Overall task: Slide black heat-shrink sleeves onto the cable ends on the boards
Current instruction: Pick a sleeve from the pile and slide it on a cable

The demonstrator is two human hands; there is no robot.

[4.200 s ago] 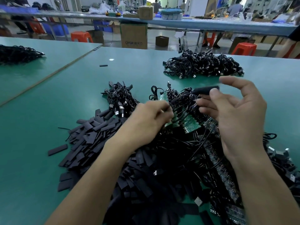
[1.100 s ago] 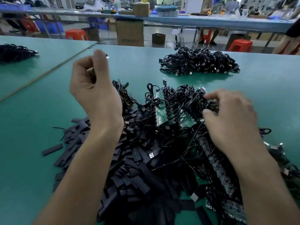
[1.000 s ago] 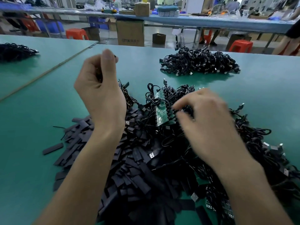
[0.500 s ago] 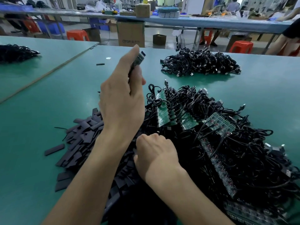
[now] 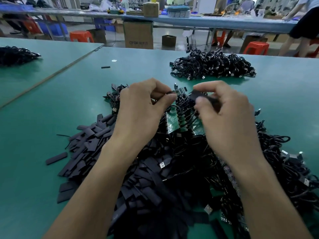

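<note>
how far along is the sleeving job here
Done: possibly the far cable heap, though sleeves there can't be made out. In hand: the right hand pinches a black sleeve, the left hand a cable end. Left: a big pile of loose sleeves and tangled boards.

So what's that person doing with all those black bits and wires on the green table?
A person is putting little black tubes onto wire ends. The left hand pinches a cable end, and the right hand pinches a black sleeve right beside it, not yet slid on. Below the hands lie green boards tangled in cables, with a heap of loose sleeves to the left. Another cable pile sits farther back on the table.
</note>
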